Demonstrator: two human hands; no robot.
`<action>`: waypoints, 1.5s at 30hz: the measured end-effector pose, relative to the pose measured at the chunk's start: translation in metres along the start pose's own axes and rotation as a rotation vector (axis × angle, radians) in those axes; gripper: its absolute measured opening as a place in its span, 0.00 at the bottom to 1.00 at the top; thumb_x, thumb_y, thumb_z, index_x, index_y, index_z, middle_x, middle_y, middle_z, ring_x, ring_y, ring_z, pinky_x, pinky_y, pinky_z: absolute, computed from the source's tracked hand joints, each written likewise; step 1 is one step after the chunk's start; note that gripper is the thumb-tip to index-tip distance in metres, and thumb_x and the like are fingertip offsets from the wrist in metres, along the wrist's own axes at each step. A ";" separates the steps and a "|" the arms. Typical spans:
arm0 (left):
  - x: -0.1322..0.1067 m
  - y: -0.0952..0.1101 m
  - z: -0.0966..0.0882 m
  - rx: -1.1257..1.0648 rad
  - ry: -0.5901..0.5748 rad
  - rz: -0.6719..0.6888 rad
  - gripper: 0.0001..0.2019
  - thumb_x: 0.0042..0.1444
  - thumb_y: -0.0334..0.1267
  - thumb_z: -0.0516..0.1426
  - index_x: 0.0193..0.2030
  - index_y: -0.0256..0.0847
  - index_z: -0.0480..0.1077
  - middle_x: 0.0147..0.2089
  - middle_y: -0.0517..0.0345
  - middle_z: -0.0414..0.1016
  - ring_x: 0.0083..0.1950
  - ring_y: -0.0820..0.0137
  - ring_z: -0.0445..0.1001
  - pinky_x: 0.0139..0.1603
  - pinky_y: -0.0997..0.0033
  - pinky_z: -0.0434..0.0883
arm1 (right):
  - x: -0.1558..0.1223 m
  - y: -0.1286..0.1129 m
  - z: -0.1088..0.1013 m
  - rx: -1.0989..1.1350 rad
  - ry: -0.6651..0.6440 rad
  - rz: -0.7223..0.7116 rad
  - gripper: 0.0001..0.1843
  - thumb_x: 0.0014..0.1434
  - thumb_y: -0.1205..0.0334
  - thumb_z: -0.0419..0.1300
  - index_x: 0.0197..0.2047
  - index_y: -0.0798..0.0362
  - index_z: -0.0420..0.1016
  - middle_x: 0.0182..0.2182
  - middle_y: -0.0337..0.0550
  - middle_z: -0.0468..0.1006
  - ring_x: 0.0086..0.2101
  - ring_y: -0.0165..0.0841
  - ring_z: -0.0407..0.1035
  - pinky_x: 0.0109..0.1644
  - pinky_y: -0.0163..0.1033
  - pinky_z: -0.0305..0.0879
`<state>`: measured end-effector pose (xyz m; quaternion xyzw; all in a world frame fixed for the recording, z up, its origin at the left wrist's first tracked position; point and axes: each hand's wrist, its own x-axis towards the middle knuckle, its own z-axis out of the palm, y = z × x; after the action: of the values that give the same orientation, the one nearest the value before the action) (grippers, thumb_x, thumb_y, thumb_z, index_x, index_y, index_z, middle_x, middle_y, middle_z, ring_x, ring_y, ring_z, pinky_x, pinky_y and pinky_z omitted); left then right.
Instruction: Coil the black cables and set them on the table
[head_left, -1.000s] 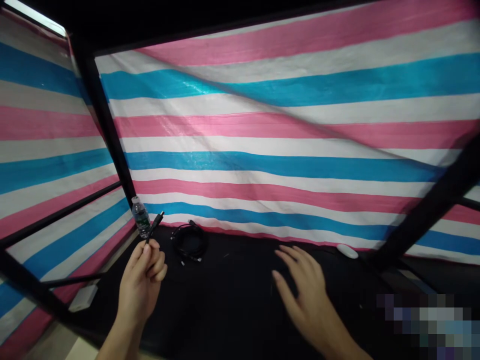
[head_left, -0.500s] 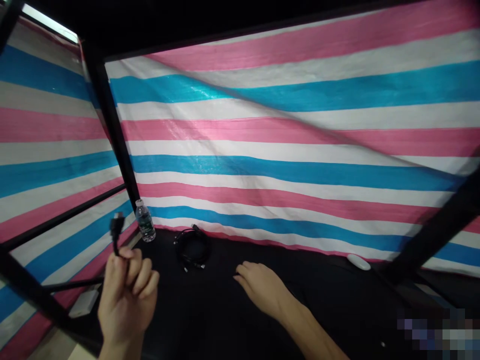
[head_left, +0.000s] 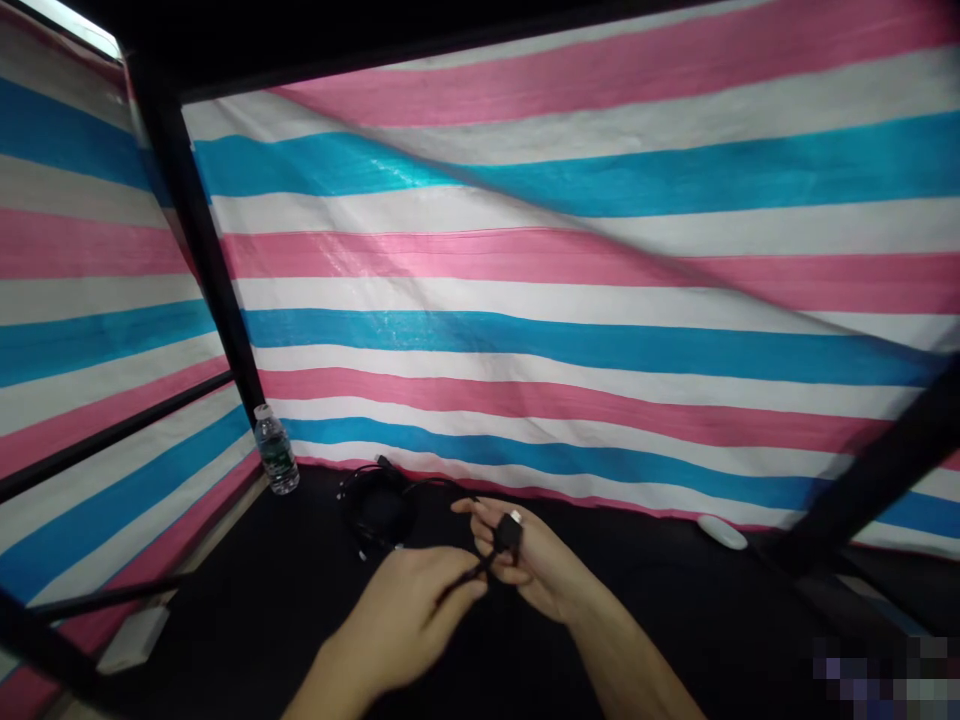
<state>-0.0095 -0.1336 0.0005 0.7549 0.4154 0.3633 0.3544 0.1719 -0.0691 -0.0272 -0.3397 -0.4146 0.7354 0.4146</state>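
I'm bringing both hands together over the dark tabletop (head_left: 225, 640) now. My left hand (head_left: 401, 620) is curling around a thin black cable (head_left: 469, 578), and my right hand (head_left: 536, 565) is pinching its stubby plastic connector (head_left: 508, 533), just beyond which a coiled black cord (head_left: 379, 512) is lying near a ribbed water bottle (head_left: 276, 452).

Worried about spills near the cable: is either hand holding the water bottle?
No, the left hand and right hand hold a black cable, while the water bottle stands upright off to their left.
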 end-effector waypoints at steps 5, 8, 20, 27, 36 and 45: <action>0.014 -0.015 0.053 -0.408 0.326 -0.160 0.18 0.65 0.56 0.55 0.42 0.44 0.76 0.35 0.54 0.75 0.37 0.64 0.73 0.42 0.66 0.68 | 0.009 0.031 0.009 0.049 0.161 -0.195 0.28 0.56 0.37 0.65 0.49 0.52 0.78 0.28 0.36 0.66 0.21 0.24 0.54 0.16 0.28 0.44; 0.025 -0.028 0.069 -0.882 0.577 -0.373 0.22 0.57 0.61 0.60 0.45 0.43 0.73 0.32 0.59 0.72 0.34 0.67 0.72 0.37 0.69 0.69 | 0.008 0.052 0.009 -0.394 0.154 -0.452 0.26 0.69 0.41 0.51 0.56 0.51 0.77 0.37 0.45 0.72 0.30 0.31 0.67 0.28 0.34 0.68; 0.042 -0.043 0.034 -1.228 0.548 -0.390 0.20 0.48 0.48 0.72 0.33 0.38 0.69 0.32 0.61 0.70 0.32 0.74 0.70 0.28 0.77 0.65 | 0.014 0.106 -0.017 -0.901 0.057 -0.888 0.37 0.68 0.66 0.52 0.74 0.43 0.41 0.66 0.56 0.58 0.58 0.41 0.68 0.57 0.46 0.73; 0.033 -0.038 -0.010 -1.587 0.332 -0.148 0.11 0.65 0.39 0.60 0.34 0.40 0.63 0.22 0.75 0.48 0.16 0.84 0.43 0.15 0.84 0.50 | 0.015 0.090 -0.025 -1.228 -0.073 -0.597 0.25 0.63 0.59 0.62 0.63 0.50 0.68 0.53 0.49 0.77 0.55 0.43 0.70 0.63 0.53 0.66; -0.001 -0.022 -0.029 -0.951 0.258 -0.387 0.18 0.57 0.51 0.65 0.33 0.42 0.64 0.23 0.73 0.50 0.19 0.82 0.39 0.18 0.82 0.43 | 0.025 0.083 -0.039 -1.528 0.508 -0.545 0.12 0.68 0.65 0.53 0.41 0.51 0.79 0.39 0.46 0.79 0.47 0.43 0.72 0.67 0.61 0.53; 0.010 -0.048 0.018 -0.130 0.246 -0.348 0.10 0.54 0.43 0.67 0.27 0.44 0.74 0.29 0.58 0.70 0.32 0.65 0.66 0.34 0.70 0.61 | 0.020 0.081 -0.029 -1.414 0.423 -0.387 0.11 0.64 0.66 0.55 0.43 0.48 0.79 0.40 0.43 0.83 0.41 0.38 0.77 0.45 0.41 0.71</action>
<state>-0.0085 -0.1097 -0.0455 0.5974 0.5553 0.4121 0.4061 0.1613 -0.0667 -0.1154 -0.5793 -0.7506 0.1284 0.2908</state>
